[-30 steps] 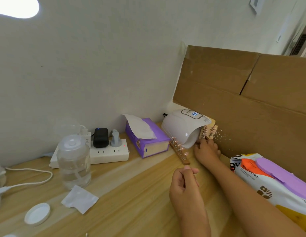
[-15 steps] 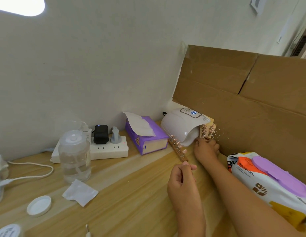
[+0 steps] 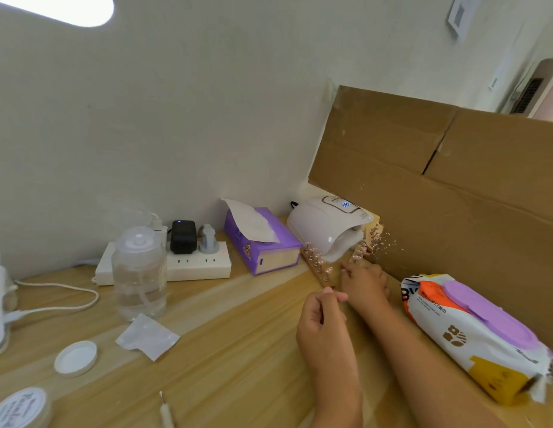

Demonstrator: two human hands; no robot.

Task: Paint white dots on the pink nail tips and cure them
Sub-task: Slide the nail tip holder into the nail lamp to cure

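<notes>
A white curing lamp (image 3: 324, 223) with a lit display stands at the back of the wooden desk. Two wooden strips carry rows of pink nail tips. One strip (image 3: 318, 267) lies at the lamp's left front. The other strip (image 3: 366, 244) pokes out of the lamp's opening on the right, beside the cardboard. My right hand (image 3: 366, 285) reaches to this second strip, its fingers curled at the near end. My left hand (image 3: 323, 329) hovers just in front, fingers curled and thumb against forefinger; I see nothing in it.
A cardboard sheet (image 3: 454, 186) walls off the right side. A wipes pack (image 3: 473, 332) lies along it. A purple tissue box (image 3: 263, 242), a power strip (image 3: 198, 265) and a clear bottle (image 3: 139, 273) stand to the left. A white lid (image 3: 76, 358), a paper scrap (image 3: 147, 336) and a thin stick (image 3: 165, 412) lie nearer.
My right hand has drawn back a little from the lamp, and the right strip shows further out of the opening. My left hand has barely moved. The camera has shifted slightly.
</notes>
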